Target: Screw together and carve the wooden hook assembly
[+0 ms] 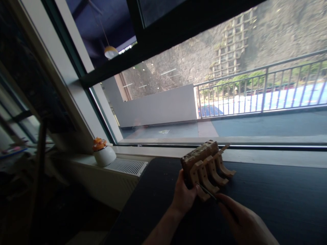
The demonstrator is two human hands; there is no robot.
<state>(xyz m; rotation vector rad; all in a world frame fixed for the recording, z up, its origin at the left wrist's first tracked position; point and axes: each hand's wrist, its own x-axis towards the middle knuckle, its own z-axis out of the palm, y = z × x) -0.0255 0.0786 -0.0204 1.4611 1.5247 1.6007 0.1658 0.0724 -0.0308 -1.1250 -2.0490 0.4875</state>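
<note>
You had a wooden piece (200,156) in your left hand (184,195), held up over the black table (281,200), close to the window side. Your left grip was closed around its near lower corner, the thumb lying by the closest of four curved wooden arms (211,170). The piece was tilted: a thick block with a rough, bark-like top edge sat at the back, and the arms lay side by side along its front, their ends curling out toward your right. Small dark dots marked the arms, and a narrow strip of wood (226,147) jutted up past the far end. Your right hand (240,217) was wrapped round a thin tool (208,193), narrow in its grip, with the shaft pointing up and left to the nearest arm, just beside your left thumb; you could not have told from this view whether the tip touched the wood. Left of the table, a white pot (105,157) with an orange top stood by a slatted vent (129,166). Beyond the glass you had a metal railing (265,90), a pale low wall (158,110) and a rocky slope (283,30).
</note>
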